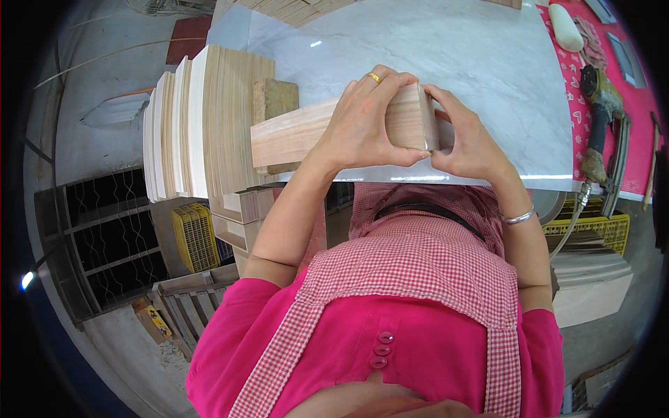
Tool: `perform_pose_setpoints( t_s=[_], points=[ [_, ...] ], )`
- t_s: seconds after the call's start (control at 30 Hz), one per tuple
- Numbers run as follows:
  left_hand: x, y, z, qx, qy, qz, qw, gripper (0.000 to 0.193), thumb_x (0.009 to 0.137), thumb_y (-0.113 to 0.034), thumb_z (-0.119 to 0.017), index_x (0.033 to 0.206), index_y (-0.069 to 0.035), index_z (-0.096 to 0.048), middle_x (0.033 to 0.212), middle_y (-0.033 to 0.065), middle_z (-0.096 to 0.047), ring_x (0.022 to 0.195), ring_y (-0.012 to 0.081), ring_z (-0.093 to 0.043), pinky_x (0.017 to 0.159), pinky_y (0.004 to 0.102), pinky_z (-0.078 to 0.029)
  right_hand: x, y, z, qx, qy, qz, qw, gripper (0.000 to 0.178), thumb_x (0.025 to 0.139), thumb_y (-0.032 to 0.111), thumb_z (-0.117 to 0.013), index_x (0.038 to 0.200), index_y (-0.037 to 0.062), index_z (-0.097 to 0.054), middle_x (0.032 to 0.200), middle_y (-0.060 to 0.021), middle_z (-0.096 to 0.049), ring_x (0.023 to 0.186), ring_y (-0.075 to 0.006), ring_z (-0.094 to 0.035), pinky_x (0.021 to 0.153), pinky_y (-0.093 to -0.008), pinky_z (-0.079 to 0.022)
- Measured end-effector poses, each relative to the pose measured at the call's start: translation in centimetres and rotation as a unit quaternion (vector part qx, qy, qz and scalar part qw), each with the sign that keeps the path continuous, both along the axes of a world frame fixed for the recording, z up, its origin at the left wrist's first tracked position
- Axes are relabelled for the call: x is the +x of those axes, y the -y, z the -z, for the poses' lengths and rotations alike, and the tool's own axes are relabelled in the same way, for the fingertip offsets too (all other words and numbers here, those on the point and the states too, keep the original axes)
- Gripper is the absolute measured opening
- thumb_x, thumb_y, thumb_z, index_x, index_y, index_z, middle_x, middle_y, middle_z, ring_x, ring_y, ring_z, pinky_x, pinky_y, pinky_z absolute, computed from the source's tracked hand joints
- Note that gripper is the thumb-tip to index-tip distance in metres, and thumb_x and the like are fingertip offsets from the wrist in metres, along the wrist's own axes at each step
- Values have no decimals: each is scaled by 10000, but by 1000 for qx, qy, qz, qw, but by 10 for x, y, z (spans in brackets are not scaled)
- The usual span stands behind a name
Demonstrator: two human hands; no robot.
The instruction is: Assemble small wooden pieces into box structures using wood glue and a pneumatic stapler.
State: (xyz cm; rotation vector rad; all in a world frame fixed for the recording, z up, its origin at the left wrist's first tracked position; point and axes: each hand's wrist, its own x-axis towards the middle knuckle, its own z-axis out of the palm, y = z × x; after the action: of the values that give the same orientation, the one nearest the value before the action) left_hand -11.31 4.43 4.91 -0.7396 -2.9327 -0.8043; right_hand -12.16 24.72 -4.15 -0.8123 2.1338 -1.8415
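Note:
A long, pale box-shaped wooden piece lies along the near part of the white tabletop, its left end against a brownish, rough-faced block. Over its right half my left hand is closed, fingers on the far edge and thumb along the near one. My right hand grips the right end, its index finger at the far corner and its thumb at the near corner. Both thumbs nearly meet at that near corner. Whether the piece is hollow cannot be seen.
Stacked thin wooden boards stand at the left of the table. On the right, a pink patterned cloth bears a power tool with a hose and a white roll. Yellow crates sit below the table.

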Motion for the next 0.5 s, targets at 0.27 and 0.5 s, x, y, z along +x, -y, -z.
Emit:
perform_pose_setpoints(
  t_s=[0.27,0.5],
  points=[
    [-1,2,-1,-16,3,8,1000,894,494,-370,-872,1263,-42,-555,1146,114,-581,1025,304,-574,887,411,-438,-17,-17,6,-61,75,-75,992,852,718,137,-764,1483,60,-397,1404,-154,-522,1286,-303,-517,1105,-423,-413],
    [0,1,2,-8,-7,11,1000,888,483,-370,-875,1247,-45,-558,1125,117,-581,1009,303,-580,860,398,-419,-15,-15,7,-90,118,-88,985,858,764,316,-831,1477,59,-428,1441,-141,-502,1327,-290,-487,1152,-450,-370]
  ],
)
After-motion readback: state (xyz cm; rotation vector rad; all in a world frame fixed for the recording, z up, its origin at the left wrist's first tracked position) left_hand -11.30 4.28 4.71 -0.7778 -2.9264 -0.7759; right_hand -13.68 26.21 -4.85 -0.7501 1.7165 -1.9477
